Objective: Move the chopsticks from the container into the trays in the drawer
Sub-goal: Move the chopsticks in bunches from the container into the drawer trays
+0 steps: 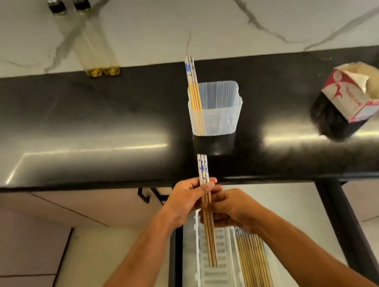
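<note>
1. The left hand and the right hand both grip one bundle of chopsticks, the left pinching it just below the white, blue-patterned tops, the right curled round the shafts a little lower at its 4 o'clock.
2. The held bundle stands nearly upright above the open drawer, its thin ends over the left tray.
3. The left tray, white and slotted, shows a bare floor beneath the bundle.
4. The right tray, touching the left one at its 3 o'clock, holds a row of chopsticks lying lengthwise.
5. On the black bench, at 12 o'clock from the hands, a clear container holds a few more chopsticks leaning in its left corner.
6. An opened carton sits on the bench at 3 o'clock from the container, well apart.
7. Two amber bottles stand at the bench's far edge, at 10 o'clock from the container.
</note>
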Tool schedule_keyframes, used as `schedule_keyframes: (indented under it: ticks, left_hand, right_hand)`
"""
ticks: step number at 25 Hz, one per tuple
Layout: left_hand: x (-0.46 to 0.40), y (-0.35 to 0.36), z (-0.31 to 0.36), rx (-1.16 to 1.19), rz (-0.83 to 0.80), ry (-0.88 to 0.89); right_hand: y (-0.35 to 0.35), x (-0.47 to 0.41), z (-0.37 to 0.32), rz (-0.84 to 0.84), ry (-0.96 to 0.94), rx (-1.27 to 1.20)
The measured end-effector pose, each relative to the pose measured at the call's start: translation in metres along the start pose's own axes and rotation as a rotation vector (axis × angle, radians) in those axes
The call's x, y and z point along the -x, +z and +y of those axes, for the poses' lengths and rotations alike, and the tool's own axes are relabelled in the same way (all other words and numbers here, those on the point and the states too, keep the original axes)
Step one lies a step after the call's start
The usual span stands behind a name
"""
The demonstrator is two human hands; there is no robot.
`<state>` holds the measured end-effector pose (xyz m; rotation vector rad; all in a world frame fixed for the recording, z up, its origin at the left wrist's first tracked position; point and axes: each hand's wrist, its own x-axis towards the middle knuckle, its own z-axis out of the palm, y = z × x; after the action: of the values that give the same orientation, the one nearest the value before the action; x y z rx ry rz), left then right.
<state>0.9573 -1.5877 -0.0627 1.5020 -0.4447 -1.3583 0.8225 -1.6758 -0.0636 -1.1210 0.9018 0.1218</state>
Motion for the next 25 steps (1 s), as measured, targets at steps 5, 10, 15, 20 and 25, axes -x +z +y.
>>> schedule_keyframes:
  ticks: [5,10,15,20,25]
  left_hand:
    - [-0.012,-0.005,-0.08,0.11,0.049,-0.195]
    - [-0.024,-0.011,-0.118,0.15,0.289,-0.303]
    - [-0.031,-0.023,-0.124,0.125,0.404,-0.254]
    - [-0.036,-0.029,-0.128,0.119,0.471,-0.269]
    - [-0.044,-0.029,-0.134,0.006,0.492,-0.28]
  right_hand:
    - [0.009,-0.014,0.081,0.06,0.173,-0.021]
    - [0.023,-0.051,0.14,0.292,0.305,-0.048]
    - [0.04,-0.088,0.143,0.383,0.353,-0.049]
    - [0.048,-0.11,0.157,0.452,0.427,0.047]
    - [0.051,-0.114,0.153,0.489,0.434,0.098]
